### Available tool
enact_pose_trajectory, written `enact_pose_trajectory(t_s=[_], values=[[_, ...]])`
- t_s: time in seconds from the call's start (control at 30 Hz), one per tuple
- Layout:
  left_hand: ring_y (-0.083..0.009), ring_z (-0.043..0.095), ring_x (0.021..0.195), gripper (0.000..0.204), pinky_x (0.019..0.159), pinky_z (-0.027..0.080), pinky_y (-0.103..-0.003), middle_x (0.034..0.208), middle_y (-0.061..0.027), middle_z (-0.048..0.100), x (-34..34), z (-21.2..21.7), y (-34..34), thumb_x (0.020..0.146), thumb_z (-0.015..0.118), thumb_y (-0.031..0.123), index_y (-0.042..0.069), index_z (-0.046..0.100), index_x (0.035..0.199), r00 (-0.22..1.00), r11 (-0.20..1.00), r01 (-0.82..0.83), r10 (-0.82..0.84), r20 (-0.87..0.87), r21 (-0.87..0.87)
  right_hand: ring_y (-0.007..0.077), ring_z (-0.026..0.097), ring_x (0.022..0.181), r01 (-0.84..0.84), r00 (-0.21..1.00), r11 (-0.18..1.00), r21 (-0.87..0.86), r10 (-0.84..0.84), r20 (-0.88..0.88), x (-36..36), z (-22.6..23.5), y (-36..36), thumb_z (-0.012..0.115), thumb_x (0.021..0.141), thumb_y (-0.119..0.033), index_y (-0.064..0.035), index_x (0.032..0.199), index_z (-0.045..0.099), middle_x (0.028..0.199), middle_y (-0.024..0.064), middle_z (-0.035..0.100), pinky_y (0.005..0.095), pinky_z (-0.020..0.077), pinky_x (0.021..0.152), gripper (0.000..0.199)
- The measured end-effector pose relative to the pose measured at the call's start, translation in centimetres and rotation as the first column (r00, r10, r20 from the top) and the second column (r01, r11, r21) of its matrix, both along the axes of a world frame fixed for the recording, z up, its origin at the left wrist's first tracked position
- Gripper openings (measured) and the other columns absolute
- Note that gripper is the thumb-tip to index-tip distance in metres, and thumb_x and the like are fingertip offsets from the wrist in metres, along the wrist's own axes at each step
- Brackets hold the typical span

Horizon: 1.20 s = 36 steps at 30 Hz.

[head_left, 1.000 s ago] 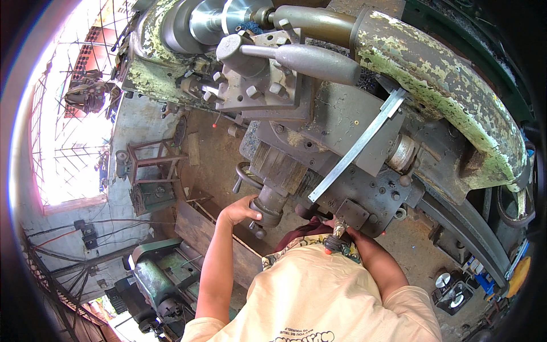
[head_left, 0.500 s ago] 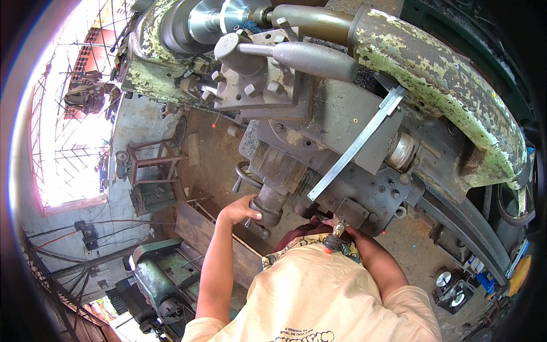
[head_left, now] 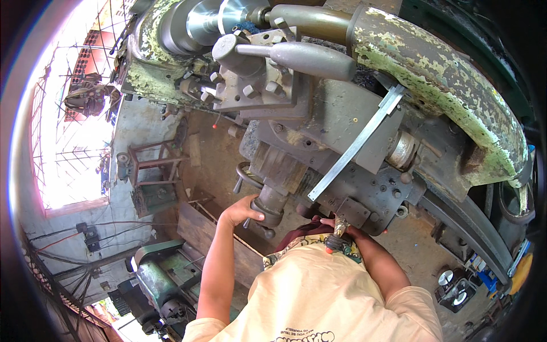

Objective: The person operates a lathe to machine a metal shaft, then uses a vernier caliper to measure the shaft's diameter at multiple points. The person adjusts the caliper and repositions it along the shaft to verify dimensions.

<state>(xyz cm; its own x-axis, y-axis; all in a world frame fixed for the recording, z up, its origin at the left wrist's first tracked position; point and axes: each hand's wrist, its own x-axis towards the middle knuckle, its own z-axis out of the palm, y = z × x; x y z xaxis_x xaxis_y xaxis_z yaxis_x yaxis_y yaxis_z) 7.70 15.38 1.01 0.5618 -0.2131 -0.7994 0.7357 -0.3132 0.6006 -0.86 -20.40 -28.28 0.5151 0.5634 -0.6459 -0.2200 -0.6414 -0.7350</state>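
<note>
My left hand (head_left: 242, 212) curls round the cross-slide handle (head_left: 269, 212) of a lathe, its thumb lying on the round collar. A handwheel (head_left: 248, 178) sits just beyond it. My right hand (head_left: 329, 222) is low by my waist, behind a lever with a red knob (head_left: 329, 250); most of its fingers are hidden, and what it grips cannot be seen. Farther up, a shiny metal cylinder (head_left: 206, 18) is in the lathe's chuck (head_left: 174, 27), both looking blurred as if turning. The tool post (head_left: 259, 85), with a large clamping handle (head_left: 312, 60), stands close in front of the cylinder.
A vernier caliper (head_left: 356, 149) lies across the lathe carriage. The tailstock (head_left: 439, 80), with peeling paint, curves along the right. A green machine (head_left: 159, 276) stands at lower left beside a wooden board (head_left: 213, 242). A metal-framed stand (head_left: 156, 159) is by the wall.
The ball-ended crank below my left hand has shifted slightly. Both hands stay in nearly the same places, and the caliper lies as before.
</note>
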Motion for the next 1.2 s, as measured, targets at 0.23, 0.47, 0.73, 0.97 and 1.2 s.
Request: enact_pose_trajectory(t_s=[0.23, 0.47, 0.73, 0.97, 1.2], values=[[-0.0287, 0.064, 0.121, 0.096, 0.11, 0.045, -0.037, 0.13, -0.0187, 0.069, -0.6, 0.4, -0.6, 0.064, 0.091, 0.025, -0.009, 0.051, 0.144, 0.998, 0.983, 0.038, -0.046, 0.037, 0.181, 0.04, 0.064, 0.119, 0.077, 0.997, 0.989, -0.126, -0.076, 0.019, -1.5, 10.8, -4.8, 0.072, 0.091, -0.042, -0.0032, 0.125, 0.065, 0.125, 0.0243, 0.067, 0.047, 0.0509, 0.101, 0.052], [-0.029, 0.065, 0.117, 0.093, 0.108, 0.045, -0.037, 0.125, -0.0181, 0.07, -0.4, 1.2, -1.4, 0.062, 0.092, 0.027, -0.008, 0.055, 0.139, 0.992, 0.954, 0.089, -0.11, 0.058, 0.286, 0.0367, 0.069, 0.072, 0.461, 0.803, 0.871, 0.171, -0.491, 0.337, -0.1, 31.5, -9.1, 0.077, 0.084, -0.016, -0.0043, 0.083, 0.07, 0.074, 0.0133, 0.069, 0.0448, 0.0542, 0.066, 0.014], [-0.0316, 0.064, 0.12, 0.096, 0.109, 0.045, -0.038, 0.125, -0.0197, 0.07, 0.5, 3.0, -2.8, 0.058, 0.092, 0.031, -0.007, 0.056, 0.138, 0.99, 0.926, 0.116, -0.135, 0.029, 0.358, 0.0245, 0.067, 0.083, 0.217, 0.522, 0.817, 0.535, -0.56, 0.644, 4.3, 30.0, -1.3, 0.083, 0.072, -0.016, -0.0084, 0.089, 0.071, 0.085, 0.0037, 0.068, 0.0402, 0.0491, 0.076, 0.022], [-0.0348, 0.065, 0.122, 0.104, 0.108, 0.046, -0.04, 0.125, -0.0239, 0.069, 0.2, 2.7, -2.8, 0.056, 0.093, 0.038, -0.008, 0.054, 0.141, 0.981, 0.879, 0.156, -0.191, 0.034, 0.45, 0.0196, 0.059, 0.07, 0.19, 0.435, 0.84, 0.508, -0.536, 0.724, 4.4, 28.2, -0.2, 0.08, 0.069, -0.015, -0.0135, 0.072, 0.066, 0.068, -0.002, 0.06, 0.0371, 0.0418, 0.068, 0.014], [-0.0338, 0.066, 0.12, 0.101, 0.107, 0.047, -0.04, 0.123, -0.0232, 0.07, 0.0, 2.8, -3.0, 0.056, 0.093, 0.039, -0.007, 0.056, 0.138, 0.978, 0.878, 0.146, -0.197, 0.065, 0.456, 0.0203, 0.058, 0.067, 0.2, 0.431, 0.821, 0.535, -0.563, 0.705, 4.5, 28.3, -0.2, 0.08, 0.065, -0.013, -0.0134, 0.068, 0.065, 0.064, -0.0015, 0.058, 0.0374, 0.0402, 0.067, 0.015]])
